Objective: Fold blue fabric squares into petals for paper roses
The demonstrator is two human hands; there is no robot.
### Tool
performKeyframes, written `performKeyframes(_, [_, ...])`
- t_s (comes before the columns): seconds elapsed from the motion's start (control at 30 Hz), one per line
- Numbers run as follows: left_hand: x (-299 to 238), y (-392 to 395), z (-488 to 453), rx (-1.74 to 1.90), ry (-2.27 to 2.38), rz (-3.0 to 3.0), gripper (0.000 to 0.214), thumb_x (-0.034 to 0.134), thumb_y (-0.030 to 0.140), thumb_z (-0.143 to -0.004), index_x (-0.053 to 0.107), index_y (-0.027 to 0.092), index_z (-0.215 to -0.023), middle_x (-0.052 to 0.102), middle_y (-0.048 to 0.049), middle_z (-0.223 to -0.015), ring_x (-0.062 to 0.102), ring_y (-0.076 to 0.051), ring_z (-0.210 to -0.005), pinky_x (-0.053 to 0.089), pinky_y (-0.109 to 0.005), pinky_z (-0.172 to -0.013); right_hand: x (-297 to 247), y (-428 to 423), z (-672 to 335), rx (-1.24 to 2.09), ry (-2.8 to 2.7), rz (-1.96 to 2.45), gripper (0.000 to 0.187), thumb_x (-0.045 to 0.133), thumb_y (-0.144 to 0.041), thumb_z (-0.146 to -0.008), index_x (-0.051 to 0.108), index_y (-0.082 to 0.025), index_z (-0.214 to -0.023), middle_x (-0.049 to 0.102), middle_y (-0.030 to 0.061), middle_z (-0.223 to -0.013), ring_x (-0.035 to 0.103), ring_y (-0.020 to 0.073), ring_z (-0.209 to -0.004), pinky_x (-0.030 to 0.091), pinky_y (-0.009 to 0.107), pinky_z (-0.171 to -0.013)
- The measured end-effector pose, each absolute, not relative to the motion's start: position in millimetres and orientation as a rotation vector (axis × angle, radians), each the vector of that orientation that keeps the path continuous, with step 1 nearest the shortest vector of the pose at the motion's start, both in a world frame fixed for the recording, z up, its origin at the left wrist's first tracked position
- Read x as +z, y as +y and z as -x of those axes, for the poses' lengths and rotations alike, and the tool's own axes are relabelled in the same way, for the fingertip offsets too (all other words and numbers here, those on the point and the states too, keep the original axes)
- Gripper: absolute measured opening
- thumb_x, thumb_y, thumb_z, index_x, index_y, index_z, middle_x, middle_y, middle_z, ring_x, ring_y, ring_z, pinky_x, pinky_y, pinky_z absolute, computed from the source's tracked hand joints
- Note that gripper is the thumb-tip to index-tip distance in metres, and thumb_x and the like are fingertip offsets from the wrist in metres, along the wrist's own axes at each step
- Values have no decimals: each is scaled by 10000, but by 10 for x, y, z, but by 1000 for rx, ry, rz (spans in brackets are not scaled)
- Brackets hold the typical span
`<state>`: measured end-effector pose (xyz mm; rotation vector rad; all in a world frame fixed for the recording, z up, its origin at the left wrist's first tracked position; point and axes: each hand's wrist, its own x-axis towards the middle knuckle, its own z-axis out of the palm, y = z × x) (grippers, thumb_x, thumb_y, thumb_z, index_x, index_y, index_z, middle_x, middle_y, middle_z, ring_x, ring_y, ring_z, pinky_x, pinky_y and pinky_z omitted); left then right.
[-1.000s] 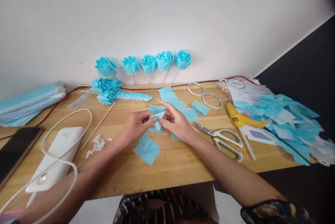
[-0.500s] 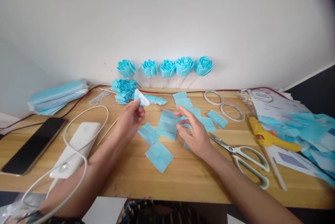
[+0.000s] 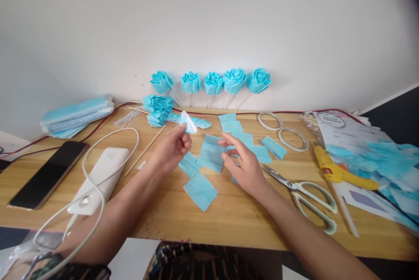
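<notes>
My left hand [image 3: 172, 149] pinches a small folded blue-and-white paper piece [image 3: 189, 122] and holds it up above the wooden table [image 3: 229, 214]. My right hand [image 3: 244, 164] hovers with fingers spread over a group of blue paper rectangles [image 3: 209, 155], holding nothing. One larger blue rectangle [image 3: 200, 191] lies nearer to me. A row of finished blue paper flowers [image 3: 212, 82] on sticks leans against the wall behind. More folded blue petals [image 3: 159, 109] lie at the back left.
Scissors [image 3: 303, 192] lie right of my right hand, then a yellow glue gun [image 3: 340, 175] and a heap of blue scraps [image 3: 382, 162]. Two tape rings [image 3: 283, 129] sit at the back. A white power bank [image 3: 101, 179] with cable, a phone [image 3: 49, 174] and stacked masks [image 3: 77, 116] lie left.
My hands have parted: the left one lifted the folded piece up and to the left, while the right one let go and opened. The view shifted left.
</notes>
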<state>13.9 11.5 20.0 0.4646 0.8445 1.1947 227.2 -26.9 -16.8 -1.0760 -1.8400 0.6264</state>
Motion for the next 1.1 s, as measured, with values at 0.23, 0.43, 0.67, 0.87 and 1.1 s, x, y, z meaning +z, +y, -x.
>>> performKeyframes(0.23, [104, -156, -373, 920, 832, -789, 459, 781, 455, -732, 433, 170, -637, 406, 70, -517, 388, -46, -453, 253, -166, -414, -67, -277, -2282, 350, -1974, 1009, 526, 545, -110, -881, 492, -328, -1357, 589, 78, -1298, 553, 260, -1183, 495, 493, -969])
performKeyframes(0.43, [9, -228, -423, 866, 836, -887, 402, 704, 437, -824, 453, 168, -662, 401, 72, -518, 355, -46, -459, 255, -173, -435, 6, -287, -2289, 218, -2061, 870, 358, 536, -54, -862, 616, -306, -1104, 575, 67, -1278, 516, 251, -1214, 457, 502, -996])
performKeyframes(0.67, [-94, -238, -438, 890, 890, -1014, 370, 658, 423, -868, 478, 169, -669, 444, 63, -506, 373, -56, -462, 288, -185, -455, 6, -286, -2308, 306, -2084, 855, 148, 604, -169, -901, 684, -294, -889, 601, 50, -1239, 519, 249, -1191, 491, 481, -936])
performKeyframes(0.87, [-96, -231, -441, 910, 960, -1065, 394, 678, 482, -827, 490, 177, -662, 458, 61, -501, 357, -56, -436, 282, -193, -428, 9, -309, -2299, 470, -1982, 934, 112, 600, -233, -920, 700, -279, -899, 597, 71, -1245, 538, 248, -1178, 496, 462, -929])
performKeyframes(1.1, [-63, -244, -460, 904, 1015, -1163, 429, 672, 539, -802, 503, 176, -645, 466, 53, -500, 354, -61, -432, 287, -207, -439, -12, -312, -2284, 683, -1829, 1042, 27, 647, -254, -883, 668, -249, -867, 608, 75, -1229, 577, 243, -1170, 440, 468, -1009])
